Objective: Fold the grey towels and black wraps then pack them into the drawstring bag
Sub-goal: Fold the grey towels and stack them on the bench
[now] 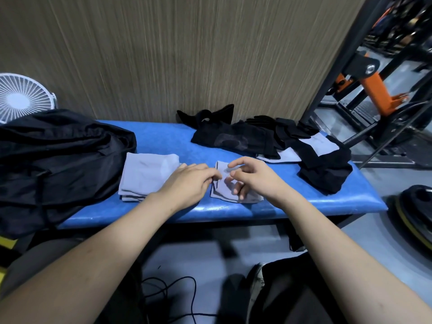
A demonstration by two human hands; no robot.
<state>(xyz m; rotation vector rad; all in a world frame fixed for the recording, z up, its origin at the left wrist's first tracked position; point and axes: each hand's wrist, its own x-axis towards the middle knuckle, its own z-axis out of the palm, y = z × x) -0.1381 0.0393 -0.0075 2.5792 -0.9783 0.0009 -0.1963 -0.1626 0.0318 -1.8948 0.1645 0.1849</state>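
Reaching forward from the bottom of the view, both bare forearms meet over a small grey towel (225,190) lying near the front edge of the blue tabletop (163,139). The left hand (189,181) lies palm down at the towel's left edge, its fingers curled and its fingertips pinching the cloth there. The right hand (252,178) arches over the middle of the same towel, wrist raised, forefinger stretched toward the left hand and the other fingers bent down so that their tips touch the cloth; whether they pinch it or merely press on it cannot be told.

Just left of this towel, partly under the left wrist, sits a folded grey towel stack (145,176). Further left of the stack, a black drawstring bag (58,160) slumps over the tabletop's left end. Behind the small towel, toward the wooden wall (187,54), lies a heap of black wraps (233,136); to the right of the towel, more black wraps (325,171) lie mixed with grey towels (320,143) at the tabletop's right end. A white fan (23,97) stands behind the bag. Far right of the small towel, beyond the tabletop, an orange and black gym frame (374,83) stands on the floor.
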